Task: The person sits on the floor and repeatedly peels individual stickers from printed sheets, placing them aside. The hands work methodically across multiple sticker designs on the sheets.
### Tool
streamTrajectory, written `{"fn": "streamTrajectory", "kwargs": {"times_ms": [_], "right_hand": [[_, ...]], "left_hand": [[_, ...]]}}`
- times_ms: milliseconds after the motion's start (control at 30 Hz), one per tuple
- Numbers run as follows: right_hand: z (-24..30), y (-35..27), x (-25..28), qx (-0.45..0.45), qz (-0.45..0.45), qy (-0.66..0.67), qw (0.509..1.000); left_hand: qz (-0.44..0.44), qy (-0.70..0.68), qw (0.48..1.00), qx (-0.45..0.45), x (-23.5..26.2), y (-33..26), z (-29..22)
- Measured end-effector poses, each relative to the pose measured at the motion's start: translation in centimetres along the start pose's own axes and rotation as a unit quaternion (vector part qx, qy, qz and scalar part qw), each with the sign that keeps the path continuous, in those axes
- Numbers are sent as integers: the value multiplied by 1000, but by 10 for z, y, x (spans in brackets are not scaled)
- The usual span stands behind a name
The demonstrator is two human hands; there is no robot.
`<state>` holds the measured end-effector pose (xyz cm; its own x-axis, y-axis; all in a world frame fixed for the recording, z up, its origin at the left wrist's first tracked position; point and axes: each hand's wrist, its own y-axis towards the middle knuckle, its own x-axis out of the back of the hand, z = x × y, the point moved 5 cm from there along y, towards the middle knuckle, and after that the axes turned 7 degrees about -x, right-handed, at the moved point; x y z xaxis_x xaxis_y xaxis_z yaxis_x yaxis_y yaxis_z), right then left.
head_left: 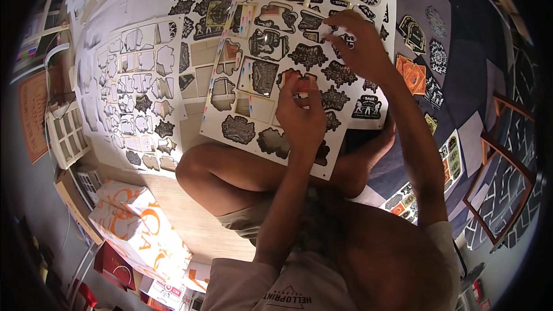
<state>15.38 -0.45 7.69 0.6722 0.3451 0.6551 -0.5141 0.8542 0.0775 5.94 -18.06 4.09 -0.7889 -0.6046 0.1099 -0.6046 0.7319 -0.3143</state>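
Pale shirt (245, 285) nearest; left grip (301, 112) curled, whether pinching I cannot tell; right grip (363, 46) parted above sticker sheet (360, 88).

Left grip (299, 106) and right grip (358, 46) over white sheet (212, 126) with dark printed shapes (306, 56)

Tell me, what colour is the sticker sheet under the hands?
The sheet is white, its stickers mostly black and grey; see the head view.
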Motion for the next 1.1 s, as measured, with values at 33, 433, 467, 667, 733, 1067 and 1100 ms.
{"fn": "streamTrajectory", "kwargs": {"times_ms": [33,433,467,667,733,1067,1100], "right_hand": [[-7,-3,13,-50,-40,13,998],[-33,-134,6,-391,-153,174,891],[-28,-134,4,-370,-160,128,906],[-20,-132,-3,-334,-137,85,928],[-20,-132,0,-342,-124,83,928],[-33,-116,-11,-384,-26,481,787],[-35,-114,-15,-383,-10,484,787]], "left_hand": [[10,33,999,-18,-1,1,0],[-15,219,959,-182,-16,-4,-1],[-11,218,960,-175,-16,-5,-2],[-1,211,962,-171,-16,-10,-8],[3,190,967,-171,-15,-8,-7],[23,221,946,-235,-11,2,-10],[11,248,934,-258,-11,2,-13]]}}
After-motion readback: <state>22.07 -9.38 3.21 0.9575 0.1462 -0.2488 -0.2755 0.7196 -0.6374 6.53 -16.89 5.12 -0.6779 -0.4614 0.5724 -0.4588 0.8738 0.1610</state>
